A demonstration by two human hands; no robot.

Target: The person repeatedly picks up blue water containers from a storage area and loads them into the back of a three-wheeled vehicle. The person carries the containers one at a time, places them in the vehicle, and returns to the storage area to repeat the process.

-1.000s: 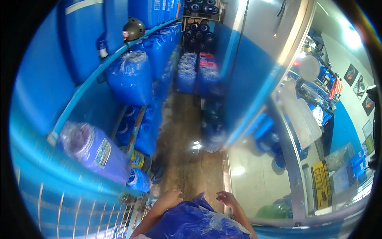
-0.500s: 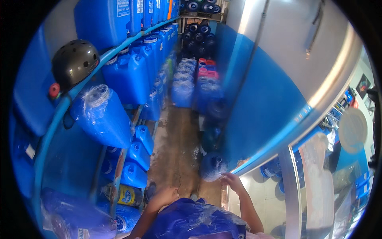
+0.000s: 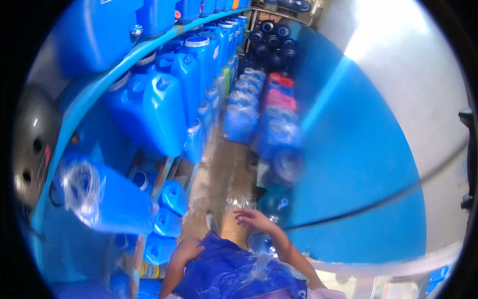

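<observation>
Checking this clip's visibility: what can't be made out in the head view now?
Head view:
Left hand: palm, hidden by its own back.
Blue plastic: lower end, cut off by the lower edge.
Helmet: outer side, cut off by the dark rim.
Foot: heel, hidden by the blue plastic.

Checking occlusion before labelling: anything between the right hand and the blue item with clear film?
Nothing visible: only floor shows between the right hand and the blue item at the bottom edge.
</observation>
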